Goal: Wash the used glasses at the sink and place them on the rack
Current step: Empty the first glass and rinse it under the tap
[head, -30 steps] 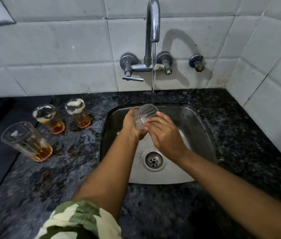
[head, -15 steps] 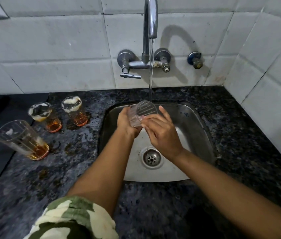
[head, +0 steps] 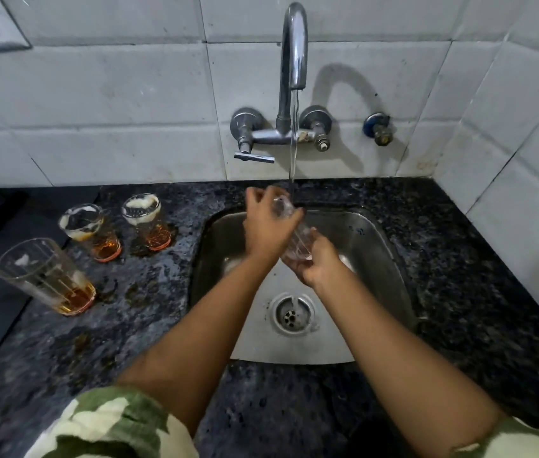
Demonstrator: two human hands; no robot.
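White wall tiles back a dark speckled tabletop (head: 294, 408) with a steel sink (head: 377, 259). Over the sink, a clear glass (head: 296, 241) sits tilted between both hands, under the tap's (head: 293, 44) running stream. Left hand (head: 266, 226) wraps its upper part; right hand (head: 314, 264) cups its base from below. Left of the sink stand three used glasses with amber dregs: tall one (head: 45, 276) nearest, two foam-rimmed ones (head: 91, 231) (head: 146, 221) farther back.
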